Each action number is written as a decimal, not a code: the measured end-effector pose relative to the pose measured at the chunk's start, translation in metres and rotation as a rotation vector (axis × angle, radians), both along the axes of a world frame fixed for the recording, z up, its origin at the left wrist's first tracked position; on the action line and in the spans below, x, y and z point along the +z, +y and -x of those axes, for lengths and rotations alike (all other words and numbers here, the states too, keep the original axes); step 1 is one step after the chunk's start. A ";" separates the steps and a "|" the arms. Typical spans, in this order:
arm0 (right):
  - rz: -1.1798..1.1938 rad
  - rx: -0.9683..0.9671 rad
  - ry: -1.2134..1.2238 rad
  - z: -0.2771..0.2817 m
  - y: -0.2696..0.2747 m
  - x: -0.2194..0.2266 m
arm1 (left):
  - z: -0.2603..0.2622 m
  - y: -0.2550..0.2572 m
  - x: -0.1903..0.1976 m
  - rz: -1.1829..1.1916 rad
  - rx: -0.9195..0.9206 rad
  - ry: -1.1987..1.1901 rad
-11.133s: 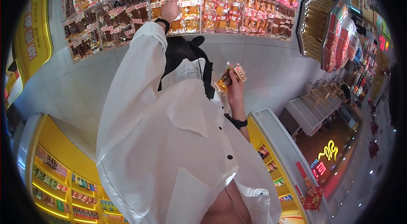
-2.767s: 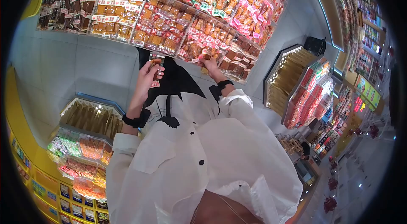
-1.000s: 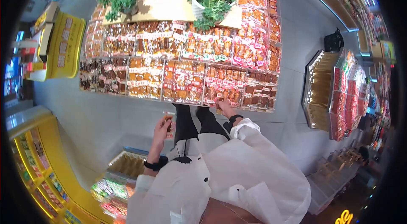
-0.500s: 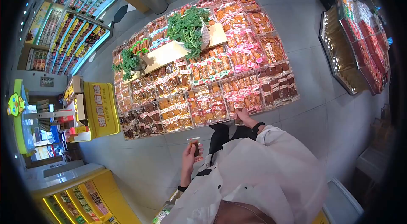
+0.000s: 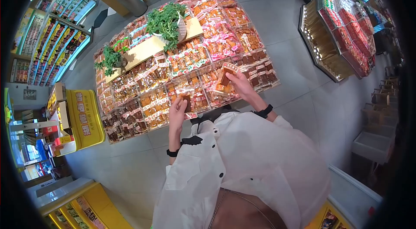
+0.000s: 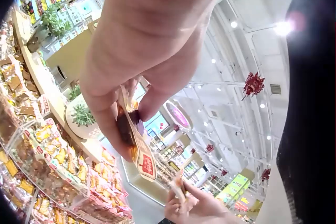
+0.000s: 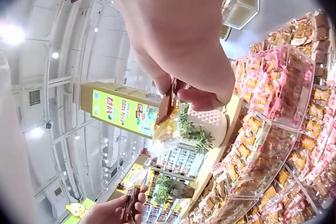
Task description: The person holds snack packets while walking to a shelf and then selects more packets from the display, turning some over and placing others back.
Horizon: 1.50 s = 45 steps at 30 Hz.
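In the head view, my left hand (image 5: 175, 118) pinches a small clear-wrapped snack packet (image 5: 187, 103) with a dark brown piece inside. The left wrist view shows a cream and red label on this packet (image 6: 147, 163), held between thumb and fingers. My right hand (image 5: 243, 88) grips another brown snack packet (image 5: 224, 77), raised higher and further right, its label tilted up. Clear wrapping hangs from that packet (image 7: 167, 111) in the right wrist view. Both hands are over the front trays (image 5: 149, 130) of a large display of similar packets, a short distance apart.
A wooden shelf (image 5: 139, 57) with green potted plants (image 5: 167, 21) crosses the display. A lit snack stand (image 5: 314, 40) is to the right, a yellow counter (image 5: 84, 118) to the left, and a metal bin (image 5: 132, 1) behind. Grey floor (image 5: 130, 164) surrounds the display.
My right hand has lifted from the display's front edge with its packet. My left hand, still holding its packet, has come up from below the edge. The head view has shifted.
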State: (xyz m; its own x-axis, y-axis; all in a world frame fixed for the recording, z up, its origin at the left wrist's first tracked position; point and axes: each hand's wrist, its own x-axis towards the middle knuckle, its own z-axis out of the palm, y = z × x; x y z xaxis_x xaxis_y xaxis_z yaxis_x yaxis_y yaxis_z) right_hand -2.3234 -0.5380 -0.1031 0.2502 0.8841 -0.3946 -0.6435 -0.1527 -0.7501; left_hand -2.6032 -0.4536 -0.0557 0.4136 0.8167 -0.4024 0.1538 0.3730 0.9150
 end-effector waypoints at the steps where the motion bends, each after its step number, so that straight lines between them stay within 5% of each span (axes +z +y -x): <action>1: -0.055 -0.061 -0.017 0.001 -0.002 0.011 | -0.003 0.002 -0.001 0.004 -0.003 -0.005; 3: -0.086 -0.115 -0.076 -0.001 -0.009 0.024 | -0.007 0.005 -0.004 -0.056 -0.118 -0.082; 11: -0.070 -0.159 -0.381 -0.007 -0.018 0.072 | 0.008 -0.003 -0.016 -0.075 -0.025 -0.080; 20: -0.059 -0.250 -0.263 -0.013 -0.008 0.068 | 0.009 -0.020 -0.022 -0.071 0.211 -0.175; 30: -0.225 -0.072 -0.317 0.000 0.008 0.108 | -0.005 -0.008 0.006 -0.222 0.309 -0.231; 34: -0.281 0.140 -0.337 0.020 0.017 0.123 | -0.024 -0.007 0.036 -0.173 0.285 -0.262; 37: -0.265 0.184 -0.427 0.033 0.029 0.122 | -0.031 -0.012 0.052 -0.140 0.241 -0.330; 39: -0.280 0.189 -0.407 0.042 0.034 0.125 | -0.037 -0.023 0.068 -0.106 0.045 -0.379; 45: -0.383 0.154 -0.326 0.065 0.032 0.123 | -0.045 -0.028 0.049 -0.234 0.181 -0.423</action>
State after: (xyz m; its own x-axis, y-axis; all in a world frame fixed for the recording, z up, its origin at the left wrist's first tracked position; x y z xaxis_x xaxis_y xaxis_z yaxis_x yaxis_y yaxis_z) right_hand -2.3879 -0.5062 0.0201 0.1620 0.9860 0.0406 -0.3587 0.0972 -0.9284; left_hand -2.5581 -0.4815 -0.0067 0.3446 0.9383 -0.0288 -0.2955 0.1376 0.9454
